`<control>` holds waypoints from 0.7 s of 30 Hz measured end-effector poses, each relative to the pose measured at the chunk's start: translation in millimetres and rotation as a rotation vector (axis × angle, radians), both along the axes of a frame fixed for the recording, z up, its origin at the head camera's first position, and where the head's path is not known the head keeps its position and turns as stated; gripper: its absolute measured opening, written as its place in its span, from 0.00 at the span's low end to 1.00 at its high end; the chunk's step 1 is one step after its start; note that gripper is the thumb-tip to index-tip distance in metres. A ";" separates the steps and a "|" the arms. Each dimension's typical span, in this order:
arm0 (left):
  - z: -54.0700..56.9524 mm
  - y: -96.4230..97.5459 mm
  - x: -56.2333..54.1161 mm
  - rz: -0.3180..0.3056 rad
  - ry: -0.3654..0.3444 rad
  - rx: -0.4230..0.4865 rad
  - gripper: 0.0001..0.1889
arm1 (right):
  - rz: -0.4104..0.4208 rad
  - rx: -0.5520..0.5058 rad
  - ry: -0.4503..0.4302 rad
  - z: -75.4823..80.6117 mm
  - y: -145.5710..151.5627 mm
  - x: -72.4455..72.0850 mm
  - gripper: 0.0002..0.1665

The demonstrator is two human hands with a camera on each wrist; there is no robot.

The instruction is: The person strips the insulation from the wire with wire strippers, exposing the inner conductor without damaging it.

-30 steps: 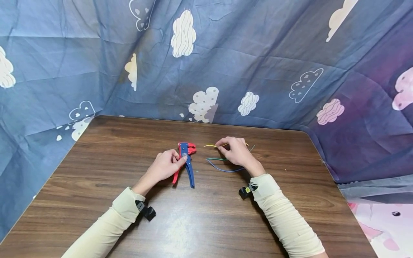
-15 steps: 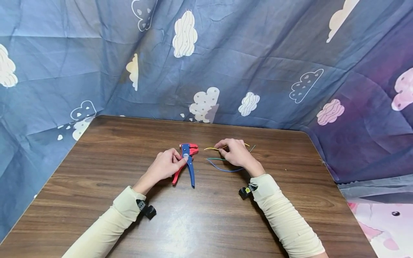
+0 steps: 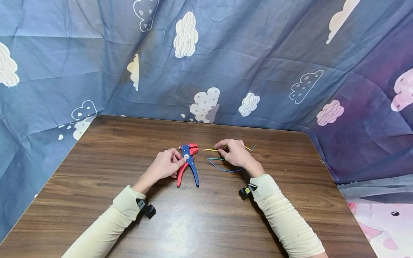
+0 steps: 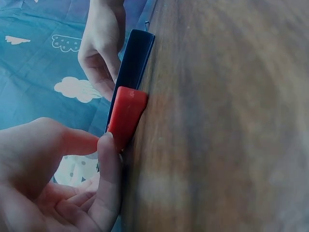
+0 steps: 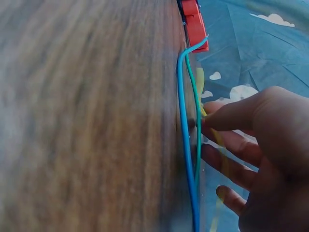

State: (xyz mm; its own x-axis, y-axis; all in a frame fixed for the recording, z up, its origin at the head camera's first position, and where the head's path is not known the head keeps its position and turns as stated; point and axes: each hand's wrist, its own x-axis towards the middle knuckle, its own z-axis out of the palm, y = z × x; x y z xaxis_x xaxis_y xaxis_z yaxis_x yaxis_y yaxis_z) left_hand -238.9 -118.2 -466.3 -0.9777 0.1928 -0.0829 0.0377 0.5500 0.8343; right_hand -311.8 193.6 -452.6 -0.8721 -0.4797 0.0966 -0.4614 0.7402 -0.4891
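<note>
My left hand (image 3: 165, 164) pinches a red-and-blue wire stripper (image 3: 187, 157) at the side of its body, thumb on top. The tool lies on the table, its head toward the back and its handles spread toward me. In the left wrist view, thumb and forefinger meet at the red handle (image 4: 127, 113). My right hand (image 3: 238, 153) pinches a yellow wire (image 3: 211, 149) between thumb and forefinger, and its bare left end points toward the stripper. Beneath that hand lie a blue wire (image 5: 184, 116) and a green wire (image 5: 198, 116), partly hidden in the head view.
A tiny green scrap (image 3: 198, 171) lies beside the stripper's blue handle. The brown wooden table (image 3: 206, 218) ends at a blue cloud-print curtain (image 3: 155, 82) behind. Another small speck (image 3: 285, 170) is on the table to the right.
The stripper has shifted slightly right, and its handles have swung right in the left hand. The right hand and the yellow wire have come a little toward me.
</note>
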 end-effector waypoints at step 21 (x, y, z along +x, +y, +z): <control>-0.6 -2.5 -5.2 -0.033 0.035 -0.024 0.21 | 0.028 -0.006 -0.019 2.6 3.4 0.2 0.13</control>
